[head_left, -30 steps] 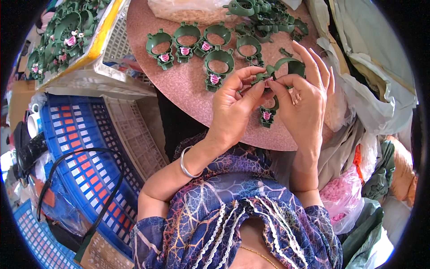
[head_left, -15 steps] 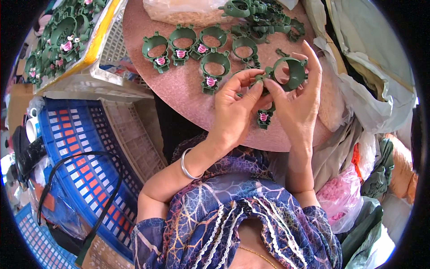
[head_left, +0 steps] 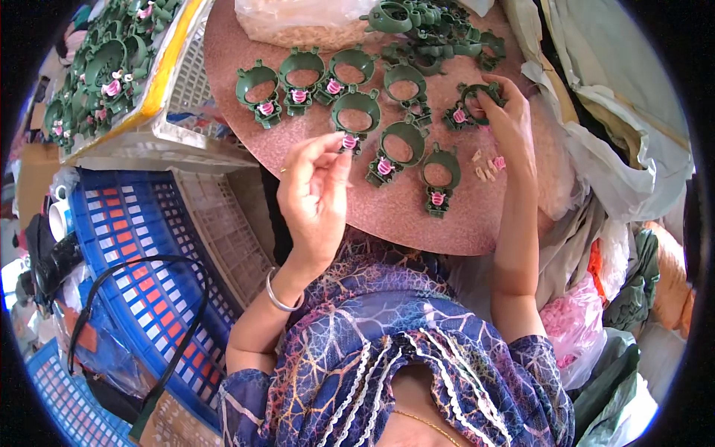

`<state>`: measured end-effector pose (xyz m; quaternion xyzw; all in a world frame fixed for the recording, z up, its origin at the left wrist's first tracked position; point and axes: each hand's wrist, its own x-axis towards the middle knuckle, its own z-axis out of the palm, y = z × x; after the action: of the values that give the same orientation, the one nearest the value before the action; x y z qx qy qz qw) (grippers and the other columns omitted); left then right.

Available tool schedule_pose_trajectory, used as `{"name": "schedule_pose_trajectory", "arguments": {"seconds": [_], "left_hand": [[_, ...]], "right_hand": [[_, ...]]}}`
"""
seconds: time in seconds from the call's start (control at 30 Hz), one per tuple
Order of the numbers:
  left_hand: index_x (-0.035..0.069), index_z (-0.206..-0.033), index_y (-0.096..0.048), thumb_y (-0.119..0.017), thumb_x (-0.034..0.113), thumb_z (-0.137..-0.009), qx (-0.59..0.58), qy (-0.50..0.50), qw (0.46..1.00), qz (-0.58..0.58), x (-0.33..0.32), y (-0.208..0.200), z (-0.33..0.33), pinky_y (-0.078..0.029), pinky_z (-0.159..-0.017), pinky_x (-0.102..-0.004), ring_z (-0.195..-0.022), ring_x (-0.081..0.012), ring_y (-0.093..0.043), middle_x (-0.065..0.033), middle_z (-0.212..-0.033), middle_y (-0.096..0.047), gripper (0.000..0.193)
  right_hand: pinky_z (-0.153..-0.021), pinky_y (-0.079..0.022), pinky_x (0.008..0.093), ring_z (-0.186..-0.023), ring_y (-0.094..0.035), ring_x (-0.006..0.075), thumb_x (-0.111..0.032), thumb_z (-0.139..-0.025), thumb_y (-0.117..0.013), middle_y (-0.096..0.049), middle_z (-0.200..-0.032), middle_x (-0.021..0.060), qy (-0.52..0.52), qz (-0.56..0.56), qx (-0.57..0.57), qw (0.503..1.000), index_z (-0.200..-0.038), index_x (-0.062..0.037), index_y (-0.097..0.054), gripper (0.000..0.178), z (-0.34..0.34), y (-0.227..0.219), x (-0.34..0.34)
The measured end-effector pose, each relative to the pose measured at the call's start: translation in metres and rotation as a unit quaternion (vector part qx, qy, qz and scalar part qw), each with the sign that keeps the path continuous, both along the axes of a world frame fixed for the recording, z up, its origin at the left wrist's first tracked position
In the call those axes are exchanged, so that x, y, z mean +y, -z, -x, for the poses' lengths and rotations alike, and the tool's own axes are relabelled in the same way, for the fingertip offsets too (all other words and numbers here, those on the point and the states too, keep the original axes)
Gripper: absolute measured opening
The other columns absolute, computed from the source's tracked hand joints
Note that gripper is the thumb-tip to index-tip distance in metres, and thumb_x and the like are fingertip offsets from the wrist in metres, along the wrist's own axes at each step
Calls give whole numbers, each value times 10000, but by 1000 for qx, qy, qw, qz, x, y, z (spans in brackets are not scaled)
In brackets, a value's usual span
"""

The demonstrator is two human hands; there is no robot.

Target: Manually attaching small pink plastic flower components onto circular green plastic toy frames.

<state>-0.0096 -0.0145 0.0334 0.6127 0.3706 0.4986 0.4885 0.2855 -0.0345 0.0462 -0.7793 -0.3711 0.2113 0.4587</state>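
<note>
My right hand (head_left: 512,123) grips a green plastic ring-shaped piece (head_left: 469,95) with a pink striped part, at the right of the round table. To the left, my left hand (head_left: 316,197) is raised with its fingers curled in a loose pinch; anything between them is too small to make out. Its fingertips overlap the lower end of a green ring piece (head_left: 356,94) in the view. Several similar pieces lie in rows, among them one near the front edge (head_left: 441,167) and one in the middle (head_left: 402,134). Small cream bits (head_left: 482,165) and a pink bit (head_left: 498,162) lie below my right hand.
A pile of green pieces (head_left: 428,33) and a clear bag of pale bits (head_left: 309,26) sit at the table's far side. A white crate (head_left: 160,123) heaped with green pieces stands left. Below it is a blue basket (head_left: 119,246). Plastic bags (head_left: 625,149) crowd the right.
My hands have moved apart: the left back to the left, the right up and away with a ring piece. The ring pieces and small bits behind them now show on the table.
</note>
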Motion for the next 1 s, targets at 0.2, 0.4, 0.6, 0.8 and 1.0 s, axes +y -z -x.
{"name": "schedule_pose_trajectory", "arguments": {"seconds": [0.2,0.4,0.6,0.8,1.0], "left_hand": [[35,-1096,-663,-788,63,-816,187,-47,971,-139,-7,19,19,-519,-717,-335,-841,-244,-640,-121,-1040,-622,307],[40,-1086,-664,-797,80,-799,201,-30,952,-227,-14,26,11,-511,-781,-394,-909,-298,-631,-101,-1037,-625,319],[47,-1074,-683,-790,59,-801,213,-31,932,-290,-8,26,11,-509,-765,-390,-882,-284,-623,-92,-1016,-637,293],[69,-1063,-694,-797,44,-784,224,-28,903,-366,4,29,4,-505,-823,-388,-980,-282,-612,-74,-1080,-630,298],[79,-1062,-698,-799,37,-774,209,-30,911,-354,8,41,3,-494,-871,-390,-1019,-278,-605,-65,-1111,-627,308]], "right_hand": [[-909,-501,396,-1093,-635,253,-93,-898,-678,-648,-1177,192,-18,-10,-100,995,-1270,-13,-588,391,16,11,6],[-894,-466,437,-1121,-598,316,-148,-859,-695,-691,-1128,110,-25,-56,-393,917,-1088,-114,-708,232,8,3,-5],[-808,-507,413,-903,-692,324,-97,-863,-628,-730,-932,130,55,62,-420,904,-1005,-98,-746,184,-17,-31,-42],[-825,-534,424,-935,-696,334,-37,-824,-607,-724,-977,160,32,96,-445,890,-1035,-96,-750,262,-24,-18,-30],[-794,-526,403,-898,-687,370,-69,-830,-683,-705,-960,205,-88,79,-414,903,-1010,-17,-728,192,-23,-15,-43]]}}
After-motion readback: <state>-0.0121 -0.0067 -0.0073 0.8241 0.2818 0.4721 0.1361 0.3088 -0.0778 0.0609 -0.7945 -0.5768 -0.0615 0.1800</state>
